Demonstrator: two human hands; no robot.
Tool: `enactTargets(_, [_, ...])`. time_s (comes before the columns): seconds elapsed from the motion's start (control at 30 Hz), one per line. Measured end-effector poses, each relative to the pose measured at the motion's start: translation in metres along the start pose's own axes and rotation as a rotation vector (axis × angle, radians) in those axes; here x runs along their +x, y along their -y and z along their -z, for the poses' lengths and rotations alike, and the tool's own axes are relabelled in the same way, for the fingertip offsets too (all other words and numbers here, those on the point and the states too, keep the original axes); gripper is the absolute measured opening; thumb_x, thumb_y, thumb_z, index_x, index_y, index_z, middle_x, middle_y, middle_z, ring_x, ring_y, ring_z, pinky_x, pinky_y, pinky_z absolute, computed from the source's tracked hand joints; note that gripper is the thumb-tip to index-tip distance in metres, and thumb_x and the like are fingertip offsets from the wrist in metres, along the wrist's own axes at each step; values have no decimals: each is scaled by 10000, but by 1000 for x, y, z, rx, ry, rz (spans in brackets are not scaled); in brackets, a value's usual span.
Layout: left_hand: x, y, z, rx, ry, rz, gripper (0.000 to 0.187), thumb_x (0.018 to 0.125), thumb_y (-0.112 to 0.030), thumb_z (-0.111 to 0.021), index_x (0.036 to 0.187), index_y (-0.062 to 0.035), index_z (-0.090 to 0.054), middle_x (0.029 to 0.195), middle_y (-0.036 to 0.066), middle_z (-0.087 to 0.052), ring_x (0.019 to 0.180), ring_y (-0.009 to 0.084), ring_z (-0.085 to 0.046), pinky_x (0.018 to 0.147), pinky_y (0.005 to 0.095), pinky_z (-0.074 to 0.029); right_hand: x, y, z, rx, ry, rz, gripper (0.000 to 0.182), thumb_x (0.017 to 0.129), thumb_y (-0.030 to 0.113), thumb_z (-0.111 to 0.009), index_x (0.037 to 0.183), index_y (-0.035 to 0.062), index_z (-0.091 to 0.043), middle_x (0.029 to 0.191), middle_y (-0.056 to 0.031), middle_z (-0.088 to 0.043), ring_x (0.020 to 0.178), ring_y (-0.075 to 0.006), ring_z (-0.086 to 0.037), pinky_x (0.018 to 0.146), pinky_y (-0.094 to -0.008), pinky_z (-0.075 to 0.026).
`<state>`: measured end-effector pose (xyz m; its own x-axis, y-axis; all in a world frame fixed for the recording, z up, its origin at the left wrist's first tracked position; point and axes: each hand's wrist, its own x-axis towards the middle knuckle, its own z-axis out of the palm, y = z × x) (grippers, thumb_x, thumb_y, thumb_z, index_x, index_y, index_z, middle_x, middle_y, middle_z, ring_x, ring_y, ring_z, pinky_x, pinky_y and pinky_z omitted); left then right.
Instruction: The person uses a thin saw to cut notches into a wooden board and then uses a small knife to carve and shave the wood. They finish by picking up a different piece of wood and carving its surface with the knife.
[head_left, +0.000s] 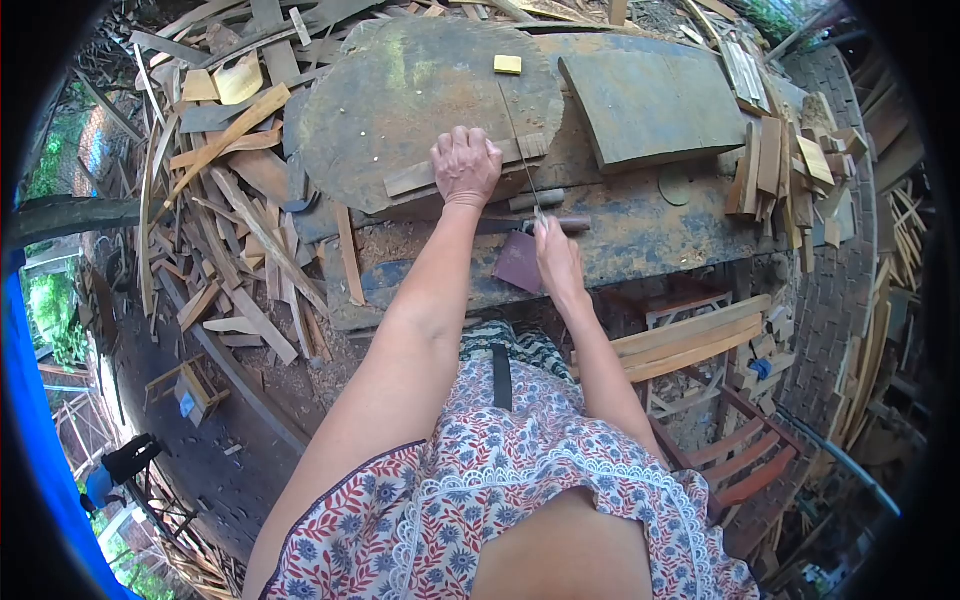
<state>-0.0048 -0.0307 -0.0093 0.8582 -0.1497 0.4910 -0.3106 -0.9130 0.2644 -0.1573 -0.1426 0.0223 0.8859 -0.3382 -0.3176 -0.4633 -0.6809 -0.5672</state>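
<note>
My left hand [467, 165] is closed over a narrow wooden strip [410, 184], pressing it down near the front edge of a round wooden slab [350, 120]. In my right hand [558, 255] is the handle end of a thin saw [522, 140], its blade pointing away from me. The blade crosses the strip to the right of my left hand. Beside my right hand lies a purple-brown sheet like sandpaper [516, 262]. A round-handled tool [573, 225] lies just beyond that hand, partly hidden by it.
A small yellow block [508, 65] rests on the slab's far side. To the right, a thick board [655, 110] lies on the worn workbench [650, 225]. Wood offcuts [250, 195] heap up on the left, and more pieces [775, 170] stand at the bench's right end.
</note>
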Motion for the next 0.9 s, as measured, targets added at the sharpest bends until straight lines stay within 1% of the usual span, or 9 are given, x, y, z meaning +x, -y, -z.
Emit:
enactTargets(0.1, [0,1,1,15,-6,-20,135,775,-248,-554,823,-123,-559,853,75,-524,858,278,-516,784,430,-405,14,4,-4,14,-34,38,273,981,308,-416,1061,67,-515,841,-285,-631,834,-493,-590,709,-585,-447])
enactTargets(0.17, [1,0,0,25,-7,-20,135,776,-249,-553,823,-123,-558,852,75,-522,856,278,-516,783,429,-405,-3,-6,-5,37,-41,39,263,980,302,-423,1067,71,-512,843,-284,-631,835,-491,-592,709,-584,-447])
enactTargets(0.3, [3,2,-1,11,15,3,139,776,-252,-551,826,-123,-558,851,75,-521,860,278,-514,787,425,-405,-54,-23,-4,-10,28,-60,255,979,295,-428,1072,73,-512,851,-284,-631,844,-490,-592,716,-581,-444])
enactTargets(0.47, [1,-1,3,-5,14,-8,143,777,-253,-548,827,-120,-559,853,76,-523,859,279,-514,789,426,-408,-1,1,5,10,-21,29,280,983,315,-412,1048,65,-521,843,-291,-621,837,-493,-586,704,-581,-439])
enactTargets(0.57, [3,-1,3,-7,4,-3,144,779,-255,-546,824,-118,-559,857,76,-525,861,280,-515,791,428,-410,1,0,-3,23,-52,34,280,984,301,-413,1081,62,-522,873,-282,-621,867,-495,-569,724,-567,-431])
enactTargets(0.6, [2,-1,2,-4,7,-4,144,779,-254,-547,822,-118,-559,857,76,-526,863,280,-515,790,429,-411,-12,-6,-4,20,-57,-2,270,981,311,-419,1058,72,-518,845,-294,-622,839,-500,-585,713,-590,-438])
enactTargets(0.67, [0,0,1,5,15,8,143,779,-253,-548,821,-117,-559,858,76,-526,864,281,-516,790,430,-412,-49,-24,-7,22,-28,-32,270,980,312,-419,1059,73,-518,848,-293,-623,840,-500,-585,715,-590,-438])
enactTargets(0.77, [-3,4,1,-20,31,-1,143,780,-255,-548,820,-118,-559,861,76,-526,867,281,-517,789,428,-412,-61,-31,-9,34,18,-59,270,980,312,-421,1064,75,-519,853,-293,-624,841,-500,-586,718,-590,-438])
enactTargets(0.9, [0,-1,1,5,10,-12,149,787,-263,-542,827,-121,-559,870,78,-527,868,280,-517,792,428,-408,-16,-8,3,-5,-25,7,266,978,307,-426,1082,79,-516,859,-292,-624,840,-497,-587,721,-584,-438])
